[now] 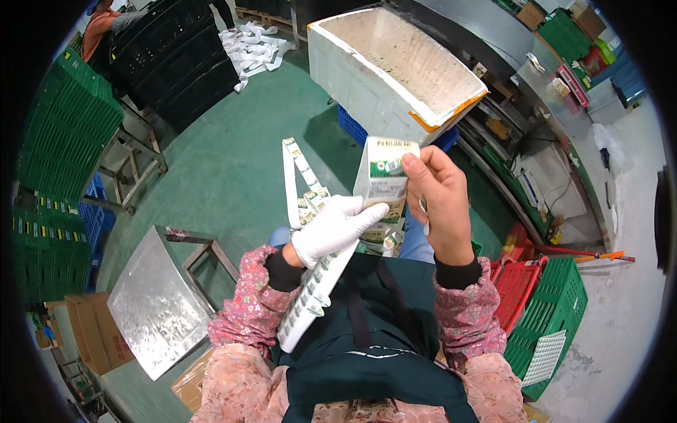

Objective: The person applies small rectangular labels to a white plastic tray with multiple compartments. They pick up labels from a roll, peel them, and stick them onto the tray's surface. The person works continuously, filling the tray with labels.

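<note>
My left hand (338, 227), in a white glove, grips a strip of printed labels (389, 166) from below, its thumb and forefinger around the strip. Bare-skinned, my right hand (441, 198) pinches the upper right edge of the same strip between thumb and fingers. A small shiny thing shows beneath the right fingers; what it is I cannot tell. Under my left hand a long white band with small green-printed labels (312, 296) slants down across my dark apron. Another length of label strip (302, 169) hangs in loops beyond my left hand, above the green floor.
Ahead stands a large white foam box (349, 74) on a blue crate. To the left are a metal-topped stool (164, 301) and stacked green crates (69, 127). A red basket (515, 291) and a green crate (560, 317) lie right. A person (98, 26) stands by black crates.
</note>
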Action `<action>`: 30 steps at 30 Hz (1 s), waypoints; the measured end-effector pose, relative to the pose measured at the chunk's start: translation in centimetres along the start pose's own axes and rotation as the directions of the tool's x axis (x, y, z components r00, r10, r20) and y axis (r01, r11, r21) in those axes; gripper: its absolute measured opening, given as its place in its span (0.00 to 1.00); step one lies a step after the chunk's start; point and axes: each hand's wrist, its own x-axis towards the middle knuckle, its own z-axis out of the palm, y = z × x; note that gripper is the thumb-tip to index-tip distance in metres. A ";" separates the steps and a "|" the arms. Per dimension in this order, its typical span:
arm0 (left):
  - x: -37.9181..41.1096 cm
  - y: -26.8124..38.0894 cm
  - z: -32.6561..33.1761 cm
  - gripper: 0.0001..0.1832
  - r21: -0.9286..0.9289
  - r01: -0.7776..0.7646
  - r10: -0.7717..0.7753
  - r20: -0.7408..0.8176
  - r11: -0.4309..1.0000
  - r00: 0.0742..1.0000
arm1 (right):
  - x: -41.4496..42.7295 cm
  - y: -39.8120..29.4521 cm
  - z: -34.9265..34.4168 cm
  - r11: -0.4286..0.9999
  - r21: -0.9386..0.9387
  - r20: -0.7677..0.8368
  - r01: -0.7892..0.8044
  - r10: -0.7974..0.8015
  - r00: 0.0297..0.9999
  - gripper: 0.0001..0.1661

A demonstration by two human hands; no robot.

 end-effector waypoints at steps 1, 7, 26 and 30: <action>-0.3 -0.2 0.1 0.19 -0.003 0.054 -0.054 -0.006 0.999 0.999 | 0.2 -0.2 0.0 1.000 0.013 -0.001 0.008 -0.008 1.000 0.09; 0.5 -1.4 -1.8 0.23 0.034 -0.012 0.020 -0.223 0.999 0.975 | -2.4 4.3 -0.3 0.887 -0.404 -0.031 0.225 -0.259 0.965 0.09; 0.3 0.7 0.5 0.21 0.086 -0.121 0.134 -0.161 0.989 0.978 | -1.4 5.1 -1.0 0.839 -0.518 -0.003 0.165 -0.195 0.981 0.13; 0.2 0.5 0.6 0.19 -0.107 0.003 -0.003 -0.005 0.994 1.000 | 1.7 0.7 -0.6 0.935 -0.283 -0.105 0.213 -0.251 0.962 0.10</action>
